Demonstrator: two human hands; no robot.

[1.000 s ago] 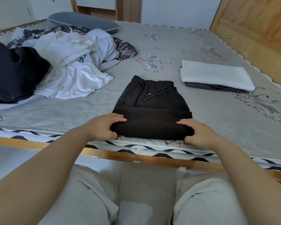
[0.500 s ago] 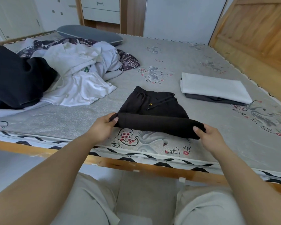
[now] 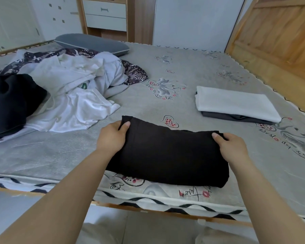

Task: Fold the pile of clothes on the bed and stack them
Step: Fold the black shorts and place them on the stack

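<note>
Both hands, left hand (image 3: 113, 136) and right hand (image 3: 231, 147), grip folded black garment (image 3: 165, 155) at lower centre of bed (image 3: 192, 71); two-piece stack (image 3: 236, 104) done at right, unfolded pile (image 3: 60, 92) left upper left.

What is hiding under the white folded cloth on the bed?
Under the white folded cloth lies a dark grey folded garment; only its near edge peeks out. The rest is covered, so anything more beneath cannot be seen.

black shorts (image 3: 167, 155): now folded over once more, the waistband and drawstring are hidden inside.
left hand (image 3: 111, 138), right hand (image 3: 231, 148): I moved them forward with the fold.
</note>
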